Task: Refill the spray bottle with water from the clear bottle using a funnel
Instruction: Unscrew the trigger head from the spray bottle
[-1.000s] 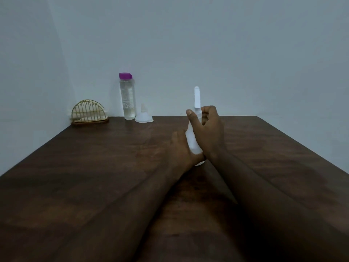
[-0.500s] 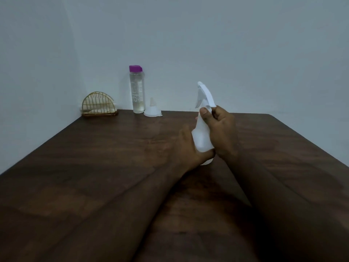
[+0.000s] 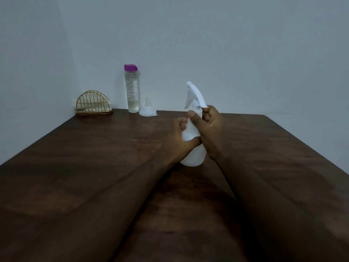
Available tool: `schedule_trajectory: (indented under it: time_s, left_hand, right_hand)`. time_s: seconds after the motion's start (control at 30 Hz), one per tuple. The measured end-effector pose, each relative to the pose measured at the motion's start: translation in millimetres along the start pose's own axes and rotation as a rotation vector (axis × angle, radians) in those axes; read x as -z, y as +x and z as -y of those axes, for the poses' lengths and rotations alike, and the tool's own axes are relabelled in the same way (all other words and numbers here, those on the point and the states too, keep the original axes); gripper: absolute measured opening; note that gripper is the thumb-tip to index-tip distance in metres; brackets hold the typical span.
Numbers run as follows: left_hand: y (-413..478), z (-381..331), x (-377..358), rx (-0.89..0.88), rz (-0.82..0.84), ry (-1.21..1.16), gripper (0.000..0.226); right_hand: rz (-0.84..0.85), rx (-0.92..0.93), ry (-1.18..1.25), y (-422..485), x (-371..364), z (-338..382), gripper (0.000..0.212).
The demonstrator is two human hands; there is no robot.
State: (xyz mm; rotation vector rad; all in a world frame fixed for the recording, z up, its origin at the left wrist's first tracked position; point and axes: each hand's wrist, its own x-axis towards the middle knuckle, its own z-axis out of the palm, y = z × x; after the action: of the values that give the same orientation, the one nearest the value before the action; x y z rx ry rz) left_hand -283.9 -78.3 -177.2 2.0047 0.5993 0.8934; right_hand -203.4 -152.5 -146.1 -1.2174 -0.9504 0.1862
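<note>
Now, fingers (image 3: 211, 112) curled, gripping spray bottle (image 3: 194, 156)

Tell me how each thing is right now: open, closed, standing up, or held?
Spray bottle: upright, head on, held in both hands.
Clear bottle: upright, cap on, water inside.
Funnel: upside down on table.
Left hand: grips spray bottle's body.
Right hand: grips its neck.
Rack: upright.

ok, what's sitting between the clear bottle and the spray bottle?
Head view: only the funnel, spout up, right beside the clear bottle. From there to the spray bottle it's bare table.
</note>
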Motion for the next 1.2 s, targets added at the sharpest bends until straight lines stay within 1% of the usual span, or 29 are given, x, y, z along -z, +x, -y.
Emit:
schedule_trajectory:
  time_s: [0.07,0.13,0.2,0.23,0.33,0.43,0.53,0.6,0.67,0.77,0.87,0.97,1.0,1.07,1.2]
  left_hand:
    - [6.2,-2.9,-2.5,-0.016,-0.048,-0.041,0.082]
    - [11.0,-6.8,-3.0,-0.026,-0.06,-0.079,0.088]
    - [15.7,-10.9,-3.0,-0.07,-0.096,-0.075,0.098]
    - [17.7,-12.9,-2.6,-0.083,-0.107,-0.079,0.099]
    - [23.9,-10.1,-5.0,-0.102,-0.122,-0.13,0.095]
    - [24.4,-7.5,-6.1,-0.092,-0.157,-0.136,0.096]
    - [23.6,-10.4,-4.5,-0.101,-0.127,-0.116,0.09]
    - [24.4,-9.2,-4.2,-0.122,-0.096,-0.104,0.086]
    - [26.1,-7.0,-3.8,-0.116,-0.095,-0.11,0.084]
    - [24.7,-5.2,-3.8,-0.121,-0.128,-0.145,0.08]
    - [23.2,-6.2,-5.9,-0.151,-0.159,-0.143,0.073]
    - [22.3,-10.0,-6.9,-0.078,-0.132,-0.236,0.092]
    - [22.0,-10.9,-7.0,-0.076,-0.143,-0.25,0.095]
    - [22.9,-7.7,-8.0,-0.097,-0.159,-0.21,0.092]
    - [16.8,-2.5,-5.4,-0.133,-0.163,-0.163,0.073]
  right_hand:
    - [-0.015,0.013,-0.005,-0.6,-2.0,1.2,0.031]
    - [-0.03,0.026,-0.051,-0.7,-3.3,4.8,0.031]
    - [-0.022,0.022,-0.052,-1.2,-2.2,7.3,0.027]
    - [-0.007,0.02,-0.042,-1.9,-1.1,8.2,0.025]
    - [0.055,0.023,-0.016,-4.2,0.8,10.6,0.017]
    - [0.092,0.028,-0.036,-3.0,1.1,13.7,0.01]
    - [0.133,-0.031,-0.006,3.7,7.6,12.3,0.01]
    - [0.209,-0.101,0.052,8.4,14.1,9.3,0.012]
    - [0.261,-0.13,0.086,10.8,16.9,5.0,0.019]
    - [0.232,-0.116,0.11,6.7,11.9,1.4,0.029]
    - [0.139,-0.064,0.101,-1.7,2.1,1.2,0.031]
    - [-0.005,-0.036,0.081,-6.9,-8.1,1.1,0.033]
    - [-0.031,-0.028,0.056,-7.2,-9.8,0.7,0.032]
    - [-0.03,-0.019,0.039,-7.7,-9.9,0.9,0.026]
    - [0.047,-0.023,0.081,-9.7,-7.5,2.0,0.01]
